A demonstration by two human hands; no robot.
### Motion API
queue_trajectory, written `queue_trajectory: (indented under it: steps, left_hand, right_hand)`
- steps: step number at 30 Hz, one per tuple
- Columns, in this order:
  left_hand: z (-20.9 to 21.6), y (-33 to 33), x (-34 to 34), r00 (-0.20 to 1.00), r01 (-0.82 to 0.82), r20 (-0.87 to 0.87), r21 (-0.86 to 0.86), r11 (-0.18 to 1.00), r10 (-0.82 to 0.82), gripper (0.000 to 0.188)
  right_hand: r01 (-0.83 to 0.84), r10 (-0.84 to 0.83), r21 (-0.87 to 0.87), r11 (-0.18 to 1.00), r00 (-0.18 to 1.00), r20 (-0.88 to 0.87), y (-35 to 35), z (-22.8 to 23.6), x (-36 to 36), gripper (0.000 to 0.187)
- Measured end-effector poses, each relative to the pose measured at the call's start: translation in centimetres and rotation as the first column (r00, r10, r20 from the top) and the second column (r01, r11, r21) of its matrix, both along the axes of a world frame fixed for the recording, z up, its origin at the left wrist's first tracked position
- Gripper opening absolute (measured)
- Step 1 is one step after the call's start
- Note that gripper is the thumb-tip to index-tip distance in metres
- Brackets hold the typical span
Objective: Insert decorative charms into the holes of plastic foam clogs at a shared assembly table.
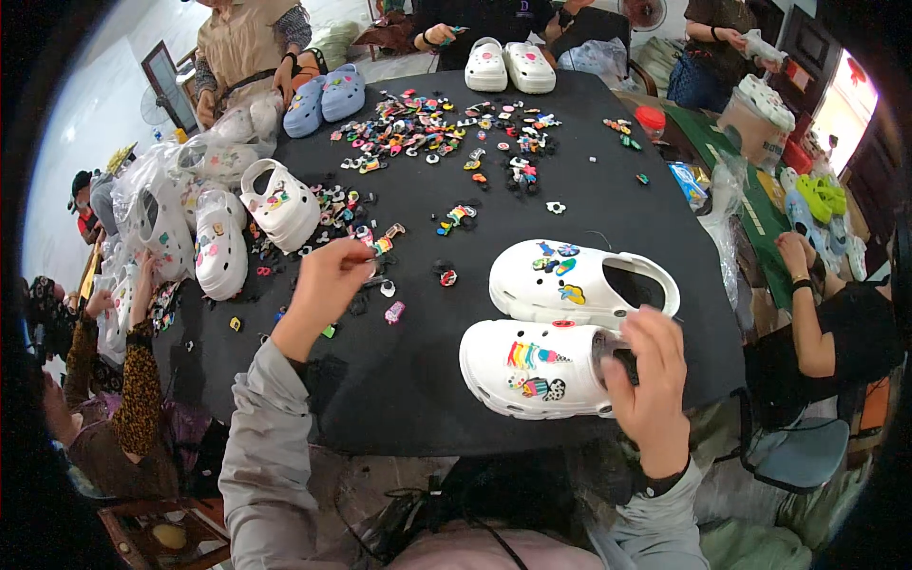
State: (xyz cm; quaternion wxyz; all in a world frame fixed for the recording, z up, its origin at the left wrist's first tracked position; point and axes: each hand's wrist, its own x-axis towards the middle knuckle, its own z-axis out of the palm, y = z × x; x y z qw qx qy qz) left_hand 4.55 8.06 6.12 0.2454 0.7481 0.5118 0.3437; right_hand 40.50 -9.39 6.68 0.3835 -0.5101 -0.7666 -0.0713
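White clogs (pixel 496 372): a pair set side by side, right of centre on the near part of the black worktop (pixel 399 408); toes point left and tops face up, probably so the holes can be reached from above with the small pieces close by.
Clear plastic (pixel 123 195): far left, loosely wrapped around more clogs, perhaps to keep them together.
Decorated clogs (pixel 220 249): just right of the plastic, both studded with charms and resting sole down, apparently kept to the side, out of the way of the hands.
Left hand (pixel 328 290): left of centre, thumb and fingertips drawn close together beside loose charms (pixel 394 311), a hold that suits tiny parts; whether it has hold of one I cannot tell.
Charm heap (pixel 408 128): far middle, many colours, spread wide, likely so single shapes can be told apart.
Rainbow charm (pixel 521 355): lies across the top of the near clog, above a striped cup charm (pixel 536 388).
Right hand (pixel 655 385): over the heel end of the near clog, thumb parted from loosely curved fingers, nothing visible in it; perhaps there to steady the shoe, though contact is unclear.
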Motion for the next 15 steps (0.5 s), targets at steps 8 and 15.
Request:
queue_trajectory:
  steps: [8, 15]
  left_hand:
    - [2.0, -0.6, 13.5, 0.869, 0.482, 0.251, -0.235, 0.844, -0.426, 0.012]
    - [2.3, -0.3, 16.6, 0.871, 0.488, 0.041, -0.185, 0.853, -0.490, 0.016]
  right_hand:
    - [0.171, -0.151, -0.136, 0.976, 0.978, 0.143, 2.5, -0.2, 0.4, 0.045]
    - [0.109, -0.102, -0.115, 0.987, 0.993, 0.063, 2.4, -0.5, 0.4, 0.041]
